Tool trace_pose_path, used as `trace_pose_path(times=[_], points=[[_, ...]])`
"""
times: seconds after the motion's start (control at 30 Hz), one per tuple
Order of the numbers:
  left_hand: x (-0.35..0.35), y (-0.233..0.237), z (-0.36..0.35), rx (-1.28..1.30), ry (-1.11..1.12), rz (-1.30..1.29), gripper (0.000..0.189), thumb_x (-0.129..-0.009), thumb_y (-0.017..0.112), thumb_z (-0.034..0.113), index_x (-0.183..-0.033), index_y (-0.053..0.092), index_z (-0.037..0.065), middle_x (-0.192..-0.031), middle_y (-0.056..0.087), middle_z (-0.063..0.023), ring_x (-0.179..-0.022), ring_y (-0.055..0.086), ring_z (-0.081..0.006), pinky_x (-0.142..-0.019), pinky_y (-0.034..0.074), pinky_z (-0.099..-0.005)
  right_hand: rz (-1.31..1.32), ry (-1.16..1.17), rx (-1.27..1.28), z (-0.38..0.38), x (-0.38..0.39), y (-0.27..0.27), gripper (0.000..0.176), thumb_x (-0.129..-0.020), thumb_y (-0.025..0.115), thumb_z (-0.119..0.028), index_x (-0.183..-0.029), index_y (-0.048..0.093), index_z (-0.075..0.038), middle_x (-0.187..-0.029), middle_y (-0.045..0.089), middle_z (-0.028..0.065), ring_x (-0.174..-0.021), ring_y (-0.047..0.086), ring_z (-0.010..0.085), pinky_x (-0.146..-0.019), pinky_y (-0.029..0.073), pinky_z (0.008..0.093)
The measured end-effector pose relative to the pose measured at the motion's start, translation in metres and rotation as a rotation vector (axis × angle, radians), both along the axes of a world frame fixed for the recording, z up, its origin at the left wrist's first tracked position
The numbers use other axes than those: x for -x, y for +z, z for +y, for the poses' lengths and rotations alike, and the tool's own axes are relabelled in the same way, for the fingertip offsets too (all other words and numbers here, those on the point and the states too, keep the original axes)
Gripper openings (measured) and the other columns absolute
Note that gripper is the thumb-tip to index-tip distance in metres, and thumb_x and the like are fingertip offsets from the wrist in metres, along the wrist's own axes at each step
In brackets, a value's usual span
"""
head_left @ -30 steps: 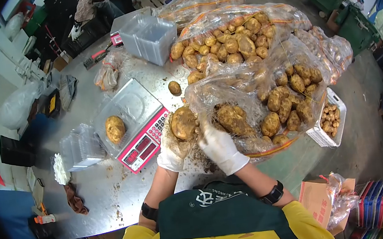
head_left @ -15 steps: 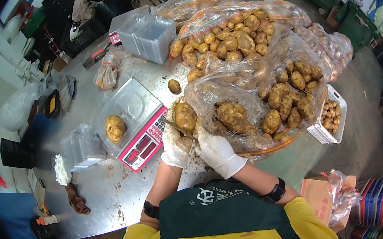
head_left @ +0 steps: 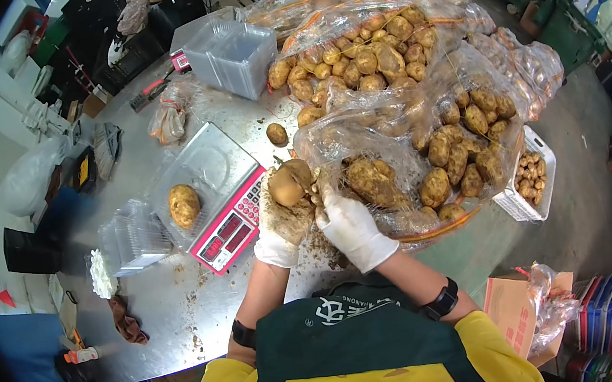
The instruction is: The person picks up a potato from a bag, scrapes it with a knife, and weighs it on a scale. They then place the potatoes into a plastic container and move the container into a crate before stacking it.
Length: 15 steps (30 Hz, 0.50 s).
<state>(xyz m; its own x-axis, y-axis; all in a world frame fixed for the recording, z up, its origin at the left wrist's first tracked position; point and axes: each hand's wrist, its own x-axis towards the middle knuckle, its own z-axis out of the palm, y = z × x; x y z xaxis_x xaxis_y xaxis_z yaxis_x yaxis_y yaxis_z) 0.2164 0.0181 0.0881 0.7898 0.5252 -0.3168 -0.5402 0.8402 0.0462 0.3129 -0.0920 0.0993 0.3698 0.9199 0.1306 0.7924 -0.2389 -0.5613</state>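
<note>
In the head view, my left hand [head_left: 280,229], in a soiled white glove, is closed around a potato [head_left: 288,184] just beside the scale's keypad. A smooth, tan side of this potato faces up. My right hand [head_left: 349,224], gloved too, has its fingers pinched together at the potato's right side; what they hold, I cannot tell. One large potato [head_left: 184,206] rests on the pink-edged scale [head_left: 228,236]. Beyond my hands a small potato [head_left: 277,134] lies on the metal table [head_left: 160,318]. To their right, an opened plastic sack [head_left: 330,137] contains several dirt-covered potatoes [head_left: 452,152].
Stacked clear plastic trays [head_left: 234,53] stand at the back, with more clear trays [head_left: 133,237] left of the scale. Further potato sacks [head_left: 382,7] fill the back right. A white crate [head_left: 545,186] of small potatoes and a cardboard box [head_left: 508,307] are at the right. Dirt crumbs lie under my hands.
The potato in my left hand has turned, showing a smoother side. A thin brown strip seen across its lower edge earlier is no longer visible. My right fingers have shifted slightly right.
</note>
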Motion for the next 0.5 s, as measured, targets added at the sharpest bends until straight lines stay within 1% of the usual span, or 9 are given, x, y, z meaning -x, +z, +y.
trace_pose_path(times=[0.03,0.13,0.17,0.27,0.3,0.33,0.4,0.47,0.5], points=[[0.002,-0.003,-0.001,0.028,0.013,0.059,0.052,-0.094,0.046,0.047,-0.125,0.051,0.005,-0.116,0.058,-0.019,-0.098,0.059,-0.0317,-0.077,0.054,-0.0413,0.022,0.03,-0.003,-0.005,0.004,0.003,0.046,-0.082,0.059,-0.02,-0.121,0.049,0.003,-0.077,0.063,0.0201,-0.07,0.062,0.0381,-0.063,0.051,0.0462],[0.004,-0.002,-0.001,0.019,0.022,0.121,0.051,-0.094,0.045,0.046,-0.125,0.051,0.006,-0.117,0.058,-0.0188,-0.093,0.06,-0.0307,-0.073,0.054,-0.0396,0.002,0.151,0.02,-0.011,0.007,0.007,0.031,-0.085,0.053,-0.018,-0.11,0.053,0.001,-0.079,0.063,0.0231,-0.07,0.062,0.04,-0.063,0.051,0.0493],[0.004,0.003,-0.001,-0.023,0.003,0.183,0.049,-0.095,0.044,0.045,-0.125,0.053,0.008,-0.117,0.06,-0.0161,-0.092,0.061,-0.0279,-0.071,0.055,-0.038,-0.029,0.126,-0.078,-0.01,0.008,-0.003,0.057,-0.081,0.06,-0.018,-0.131,0.043,0.003,-0.074,0.063,0.0204,-0.066,0.062,0.0374,-0.06,0.051,0.0458],[0.011,-0.039,0.011,-0.163,-0.095,-0.039,0.051,-0.094,0.047,0.043,-0.128,0.051,0.006,-0.115,0.06,-0.0164,-0.1,0.06,-0.028,-0.075,0.054,-0.0381,0.052,-0.001,-0.081,-0.005,0.0,0.0,0.06,-0.081,0.06,-0.016,-0.135,0.04,0.002,-0.072,0.062,0.0213,-0.066,0.063,0.0372,-0.06,0.051,0.046],[0.013,-0.023,0.009,-0.123,-0.068,0.056,0.044,-0.094,0.049,0.039,-0.125,0.055,0.008,-0.111,0.062,-0.0117,-0.097,0.061,-0.0215,-0.072,0.054,-0.0336,0.061,-0.045,-0.045,-0.003,-0.002,0.001,0.059,-0.082,0.059,-0.013,-0.136,0.041,0.0,-0.071,0.063,0.0215,-0.068,0.063,0.037,-0.061,0.05,0.0448],[0.004,-0.005,0.005,-0.318,0.092,0.325,0.035,-0.095,0.052,0.032,-0.121,0.058,0.009,-0.108,0.064,-0.0065,-0.092,0.062,-0.0164,-0.071,0.054,-0.0315,0.136,-0.039,-0.035,-0.006,-0.005,0.004,0.058,-0.082,0.059,-0.009,-0.136,0.041,-0.002,-0.074,0.063,0.0223,-0.068,0.063,0.0372,-0.061,0.05,0.0438],[0.009,0.008,0.012,-0.577,0.303,0.501,0.032,-0.095,0.055,0.024,-0.121,0.058,0.007,-0.109,0.064,-0.0048,-0.093,0.061,-0.0153,-0.076,0.054,-0.0304,0.164,-0.044,-0.063,-0.008,-0.013,-0.004,0.052,-0.082,0.06,-0.013,-0.13,0.045,0.001,-0.075,0.063,0.022,-0.068,0.063,0.0383,-0.062,0.05,0.0454],[0.028,0.006,0.035,-0.959,0.497,0.761,0.033,-0.095,0.056,0.022,-0.123,0.056,0.003,-0.119,0.06,-0.0046,-0.102,0.058,-0.0146,-0.087,0.049,-0.0279,0.378,-0.069,-0.084,-0.014,-0.017,0.004,0.058,-0.082,0.059,-0.01,-0.137,0.04,-0.003,-0.077,0.065,0.0221,-0.071,0.066,0.0358,-0.064,0.051,0.0415],[0.039,0.014,0.045,-1.049,0.548,0.873,0.032,-0.095,0.055,0.019,-0.124,0.055,0.004,-0.114,0.061,-0.0064,-0.1,0.058,-0.0166,-0.087,0.048,-0.0323,0.298,-0.113,-0.005,-0.017,-0.016,0.023,0.056,-0.083,0.057,-0.007,-0.137,0.042,-0.005,-0.077,0.065,0.0216,-0.071,0.067,0.0331,-0.066,0.052,0.0386]])
